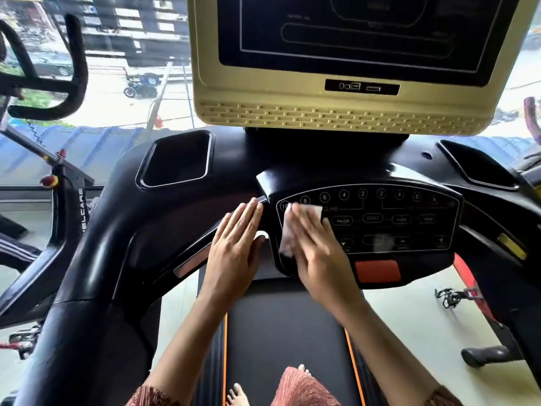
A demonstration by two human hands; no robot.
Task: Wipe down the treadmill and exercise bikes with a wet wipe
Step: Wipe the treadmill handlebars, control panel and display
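I stand on a black treadmill facing its button panel (409, 224), which carries numbered keys, PAUSE and START. My right hand (316, 250) lies flat with straight fingers on the panel's left part, pressing a white wet wipe (288, 238) against it. The wipe shows above and left of the fingers. My left hand (237, 244) rests flat, fingers straight and together, on the console surface (164, 230) just left of the panel, holding nothing. A gold-framed dark screen (345, 112) rises above the console.
Two black cup trays (175, 162) (480, 168) flank the console top. A red stop button (377, 271) sits under the panel. The belt (281, 332) with orange edge lines runs below. An exercise bike's handlebar (70, 68) stands at left, another machine's foot (486, 356) at right.
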